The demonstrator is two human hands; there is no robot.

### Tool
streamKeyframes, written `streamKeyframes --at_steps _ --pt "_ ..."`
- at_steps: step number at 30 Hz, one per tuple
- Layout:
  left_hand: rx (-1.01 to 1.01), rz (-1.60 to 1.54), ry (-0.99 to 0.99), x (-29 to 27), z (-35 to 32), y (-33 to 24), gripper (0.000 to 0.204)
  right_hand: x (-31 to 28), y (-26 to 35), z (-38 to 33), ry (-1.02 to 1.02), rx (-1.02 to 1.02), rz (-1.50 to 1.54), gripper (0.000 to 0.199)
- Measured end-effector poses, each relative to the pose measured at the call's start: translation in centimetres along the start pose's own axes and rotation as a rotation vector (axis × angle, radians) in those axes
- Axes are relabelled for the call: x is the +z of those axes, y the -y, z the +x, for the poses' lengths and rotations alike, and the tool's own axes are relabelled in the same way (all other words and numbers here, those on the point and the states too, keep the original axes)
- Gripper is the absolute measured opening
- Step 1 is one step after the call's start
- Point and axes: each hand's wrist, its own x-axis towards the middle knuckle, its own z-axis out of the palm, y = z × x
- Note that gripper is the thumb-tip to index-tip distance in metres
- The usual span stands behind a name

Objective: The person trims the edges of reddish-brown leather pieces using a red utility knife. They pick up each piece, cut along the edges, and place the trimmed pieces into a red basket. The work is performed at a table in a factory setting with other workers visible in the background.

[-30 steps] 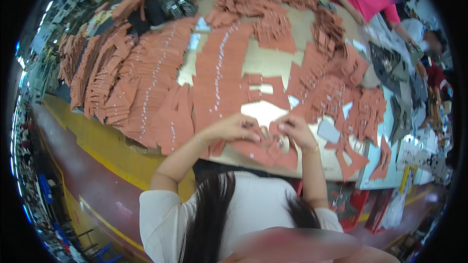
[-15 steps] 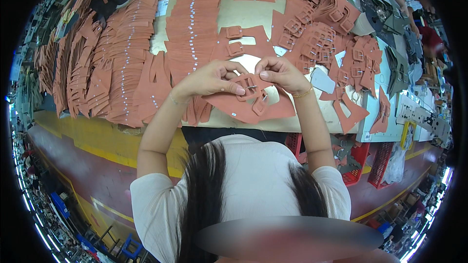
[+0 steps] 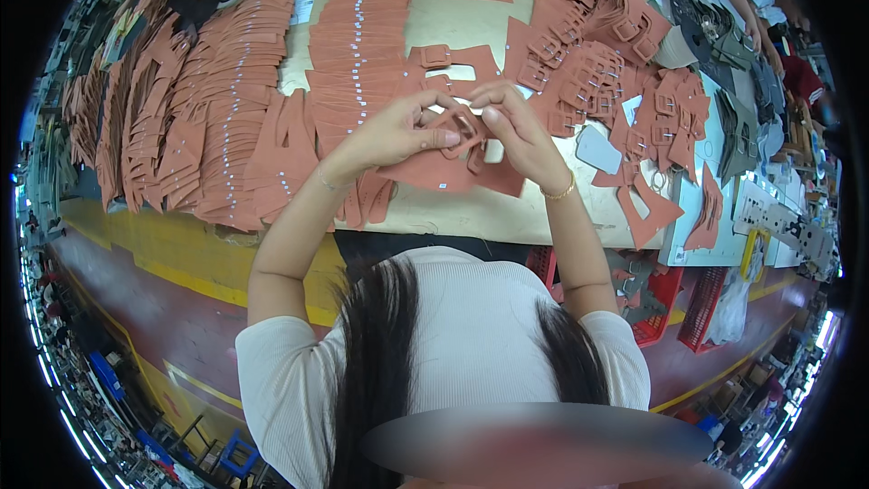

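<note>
A salmon-coloured leather piece [image 3: 439,172] with cut-outs hangs tilted between my hands above the near table edge. My left hand [image 3: 403,134] is closed on its covered square buckle [image 3: 467,129], the thumb lying along the frame. My right hand [image 3: 518,138] curls round the right side of the same leather piece, thumb and fingers bent at the buckle. The fingertips behind the leather are hidden. Just beyond lies a similar piece with a buckle [image 3: 435,56], partly covered by my hands.
Overlapping rows of salmon leather pieces [image 3: 237,118] cover the table's left. Buckled pieces [image 3: 593,81] are heaped at the right, near a pale card [image 3: 598,149]. Red crates [image 3: 659,303] stand below the table. Another person's arm [image 3: 738,0] reaches in at the far right.
The leather piece has been lifted and tilted, and its lower buckle has turned partly out of sight. My right hand has rotated, bringing its fingers further over the piece.
</note>
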Motion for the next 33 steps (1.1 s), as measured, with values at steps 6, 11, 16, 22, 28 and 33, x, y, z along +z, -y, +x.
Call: streamKeyframes --at_steps 6,11,16,22,28,33 --pt "0.064 0.563 -0.236 1.8 0.1 0.1 0.040 1.8 0.6 0.1 -0.273 -0.019 -0.285 0.014" --pt "0.135 0.511 -0.273 1.8 0.3 -0.1 0.041 2.1 -0.7 -0.7 -0.439 0.061 -0.110 0.018" --pt "0.100 0.213 -0.168 2.1 0.7 0.1 0.038 1.3 -1.0 -1.1 -0.471 0.144 -0.023 0.024" --pt "0.056 0.198 -0.140 2.4 1.1 0.4 0.034 0.7 -0.3 -1.3 -0.478 0.193 0.257 0.024" --pt "0.109 0.214 -0.177 2.2 1.1 0.5 0.032 0.7 0.0 -1.3 -0.475 0.211 0.390 0.022" --pt "0.068 0.191 -0.201 2.1 1.2 0.7 0.028 1.5 0.4 -1.5 -0.525 0.103 0.219 0.023"
